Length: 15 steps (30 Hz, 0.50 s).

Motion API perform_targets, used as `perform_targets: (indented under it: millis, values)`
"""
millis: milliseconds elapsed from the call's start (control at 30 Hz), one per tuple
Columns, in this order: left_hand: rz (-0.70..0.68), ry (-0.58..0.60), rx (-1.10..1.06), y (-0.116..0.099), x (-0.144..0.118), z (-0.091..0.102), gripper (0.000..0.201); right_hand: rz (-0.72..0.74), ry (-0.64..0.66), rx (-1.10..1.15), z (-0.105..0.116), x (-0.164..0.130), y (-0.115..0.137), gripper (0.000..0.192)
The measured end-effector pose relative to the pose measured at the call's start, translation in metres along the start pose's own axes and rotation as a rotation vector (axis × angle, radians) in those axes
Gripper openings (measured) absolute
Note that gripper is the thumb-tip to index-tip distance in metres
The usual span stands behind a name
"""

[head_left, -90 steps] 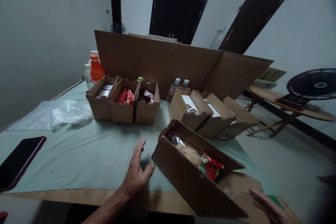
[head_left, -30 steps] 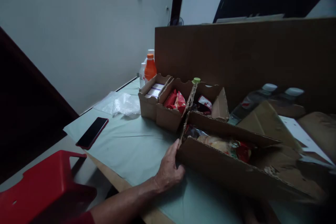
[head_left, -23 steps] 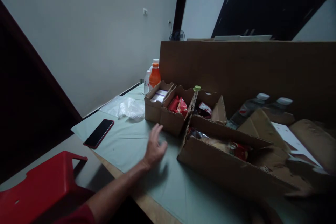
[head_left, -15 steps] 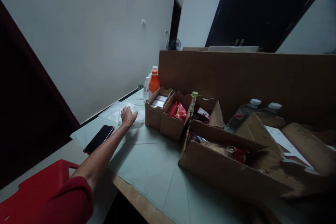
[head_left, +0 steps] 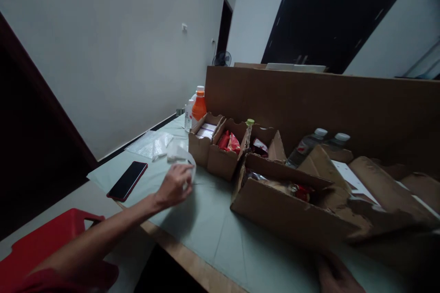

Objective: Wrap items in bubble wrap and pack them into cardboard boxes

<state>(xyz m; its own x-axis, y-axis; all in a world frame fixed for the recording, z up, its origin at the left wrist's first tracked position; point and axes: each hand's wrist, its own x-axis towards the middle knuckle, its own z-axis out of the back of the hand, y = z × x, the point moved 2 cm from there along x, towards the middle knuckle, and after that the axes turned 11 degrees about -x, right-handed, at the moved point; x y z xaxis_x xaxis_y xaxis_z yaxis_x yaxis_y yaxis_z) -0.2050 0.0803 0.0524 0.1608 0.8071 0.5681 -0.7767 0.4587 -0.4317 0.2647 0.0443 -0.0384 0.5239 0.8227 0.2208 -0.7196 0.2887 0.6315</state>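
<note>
My left hand (head_left: 176, 186) is closed in a pinch over the pale green tabletop. It holds a thin whitish plastic bag (head_left: 191, 161), whose loose end trails back toward the cardboard boxes. Behind it lie clear bubble-wrap bags (head_left: 147, 143). A dark phone in a red case (head_left: 128, 180) rests to the left of that hand. At the bottom right edge, my right hand (head_left: 335, 275) is partly in view, dim and blurred, close to the front of a long cardboard box (head_left: 275, 208). Its fingers are too unclear to read.
Small cardboard boxes (head_left: 223, 161) hold white cartons and red packets. An orange bottle (head_left: 199, 106) and clear bottles stand behind. Two water bottles (head_left: 305, 145) and cardboard pieces (head_left: 388, 183) lie at right. A tall brown panel (head_left: 309, 100) backs the table; a red stool (head_left: 65, 229) stands at left.
My left hand has come from the bubble-wrap pile toward me and slightly right, drawing a whitish plastic bag with it. My right hand shows more clearly at the bottom edge.
</note>
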Motion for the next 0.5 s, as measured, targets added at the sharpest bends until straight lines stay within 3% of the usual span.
perform_targets:
  millis: [133,233,367,433,500]
  values:
    - [-0.49,0.235,-0.025,-0.057,-0.06,-0.034,0.007,0.003,-0.158,0.091,0.008,-0.018,0.01,0.05]
    - [-0.668,0.473,-0.041,-0.084,-0.085,-0.05,0.005,0.039,-0.272,0.151,0.022,-0.042,0.021,0.045]
    - [-0.752,0.715,-0.054,-0.103,-0.09,-0.056,0.007,0.337,-0.354,0.178,0.052,-0.091,0.05,0.026]
    - [-0.721,0.78,-0.068,-0.107,-0.09,-0.056,0.005,0.552,-0.347,0.151,0.063,-0.122,0.076,0.019]
    - [-0.674,0.813,-0.093,-0.109,-0.091,-0.056,0.008,0.785,-0.282,0.138,0.063,-0.152,0.106,0.026]
